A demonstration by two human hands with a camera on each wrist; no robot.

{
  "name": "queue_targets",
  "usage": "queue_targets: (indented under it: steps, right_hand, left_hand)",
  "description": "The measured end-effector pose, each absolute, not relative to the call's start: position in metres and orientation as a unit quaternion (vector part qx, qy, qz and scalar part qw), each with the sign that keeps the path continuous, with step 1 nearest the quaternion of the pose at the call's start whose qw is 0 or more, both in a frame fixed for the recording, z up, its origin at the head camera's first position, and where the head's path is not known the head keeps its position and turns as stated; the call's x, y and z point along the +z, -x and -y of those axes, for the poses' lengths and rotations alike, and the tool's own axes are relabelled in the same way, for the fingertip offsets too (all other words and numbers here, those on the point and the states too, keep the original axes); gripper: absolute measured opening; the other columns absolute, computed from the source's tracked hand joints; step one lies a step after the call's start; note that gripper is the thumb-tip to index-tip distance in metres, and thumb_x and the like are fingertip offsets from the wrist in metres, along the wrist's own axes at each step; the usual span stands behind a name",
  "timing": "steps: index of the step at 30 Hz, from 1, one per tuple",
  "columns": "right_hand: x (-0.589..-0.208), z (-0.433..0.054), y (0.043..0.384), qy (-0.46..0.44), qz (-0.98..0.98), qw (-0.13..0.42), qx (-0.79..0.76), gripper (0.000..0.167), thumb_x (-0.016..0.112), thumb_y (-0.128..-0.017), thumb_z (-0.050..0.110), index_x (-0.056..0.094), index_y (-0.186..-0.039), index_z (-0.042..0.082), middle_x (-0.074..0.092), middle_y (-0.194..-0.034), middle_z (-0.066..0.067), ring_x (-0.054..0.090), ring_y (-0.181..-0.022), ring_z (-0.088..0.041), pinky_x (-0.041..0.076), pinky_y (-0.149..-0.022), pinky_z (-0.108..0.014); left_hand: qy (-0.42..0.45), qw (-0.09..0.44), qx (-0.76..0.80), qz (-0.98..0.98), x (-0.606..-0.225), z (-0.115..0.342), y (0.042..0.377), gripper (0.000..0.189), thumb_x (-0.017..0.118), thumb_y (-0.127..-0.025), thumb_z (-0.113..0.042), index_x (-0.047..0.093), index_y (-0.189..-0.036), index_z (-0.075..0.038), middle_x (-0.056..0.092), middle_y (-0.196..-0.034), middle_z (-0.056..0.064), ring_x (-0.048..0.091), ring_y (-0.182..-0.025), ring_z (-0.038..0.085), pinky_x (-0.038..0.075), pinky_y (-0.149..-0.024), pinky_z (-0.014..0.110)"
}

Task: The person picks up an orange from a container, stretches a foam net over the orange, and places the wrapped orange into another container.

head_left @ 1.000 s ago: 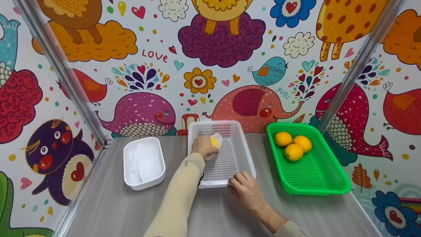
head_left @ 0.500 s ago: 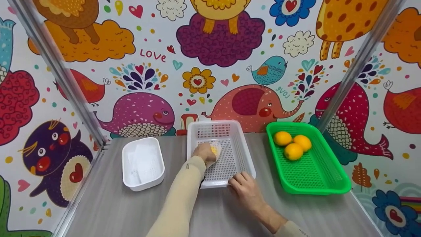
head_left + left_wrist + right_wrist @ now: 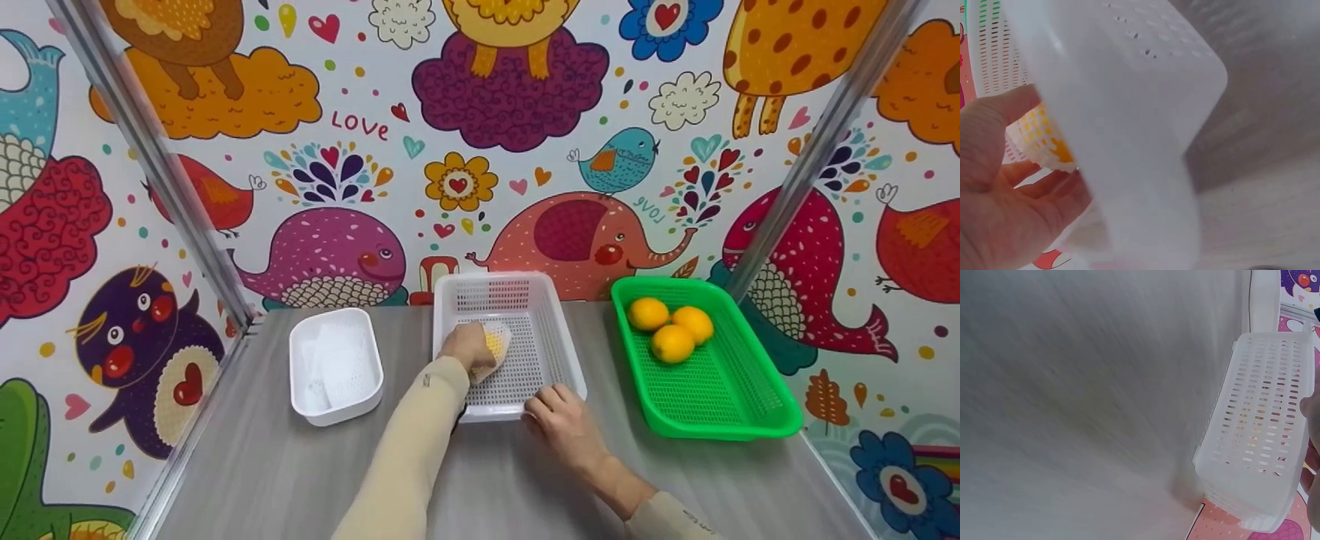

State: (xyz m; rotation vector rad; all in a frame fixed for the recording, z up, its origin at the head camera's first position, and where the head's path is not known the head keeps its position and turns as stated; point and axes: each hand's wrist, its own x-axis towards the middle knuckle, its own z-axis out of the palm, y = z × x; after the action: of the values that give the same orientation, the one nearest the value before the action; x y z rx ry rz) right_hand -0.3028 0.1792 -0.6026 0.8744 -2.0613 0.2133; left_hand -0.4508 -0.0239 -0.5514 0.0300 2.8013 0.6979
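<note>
In the head view my left hand reaches into a white slotted basket and grips an orange in a white foam net. The left wrist view has the thumb above it and the fingers curled beneath, with yellow-orange peel showing through the mesh of the foam net; the basket wall hides the far part. My right hand is at the basket's near right corner, fingers bent over the rim. From the right wrist, thumb and fingers of that hand pinch the edge of the basket.
To the right, a green slotted basket holds 3 bare oranges at its far end. A smaller white tub with whitish contents stands on the left of the grey table. A printed wall closes off the back.
My left hand has drawn the netted orange slightly nearer to me within the white basket. The right hand stays at the rim.
</note>
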Motion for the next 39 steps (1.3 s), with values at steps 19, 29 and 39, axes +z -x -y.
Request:
queue_targets:
  steps: [19, 29, 39]
  right_hand:
    - [-0.588, -0.180, 0.299, -0.354, 0.844, 0.398, 0.068, 0.034, 0.101, -0.074, 0.008, 0.070, -0.087, 0.016, 0.065, -0.085, 0.001, 0.061, -0.080, -0.018, 0.054, -0.070, -0.030]
    - [-0.569, -0.181, 0.296, -0.337, 0.859, 0.375, 0.088, 0.021, 0.092, -0.082, 0.009, 0.073, -0.090, 0.014, 0.067, -0.085, 0.000, 0.062, -0.081, -0.020, 0.057, -0.071, -0.032]
    - [-0.539, -0.194, 0.295, -0.246, 0.914, 0.294, 0.132, 0.017, 0.090, -0.092, 0.016, 0.079, -0.104, 0.011, 0.078, -0.105, -0.008, 0.070, -0.094, -0.028, 0.068, -0.085, -0.042]
  left_hand:
    - [-0.056, 0.072, 0.267, -0.959, -0.525, 0.036, 0.415, 0.034, 0.077, -0.100, -0.029, 0.073, -0.124, -0.005, 0.078, -0.118, 0.011, 0.067, -0.098, 0.025, 0.062, -0.101, 0.046]
    - [-0.090, 0.044, 0.266, -0.959, -0.521, 0.038, 0.390, 0.031, 0.070, -0.105, -0.030, 0.075, -0.124, -0.006, 0.078, -0.117, 0.011, 0.067, -0.099, 0.024, 0.062, -0.100, 0.048]
    - [-0.152, 0.016, 0.265, -0.952, -0.513, 0.030, 0.365, 0.024, 0.064, -0.108, -0.030, 0.075, -0.115, -0.010, 0.077, -0.105, 0.006, 0.064, -0.089, 0.019, 0.060, -0.088, 0.043]
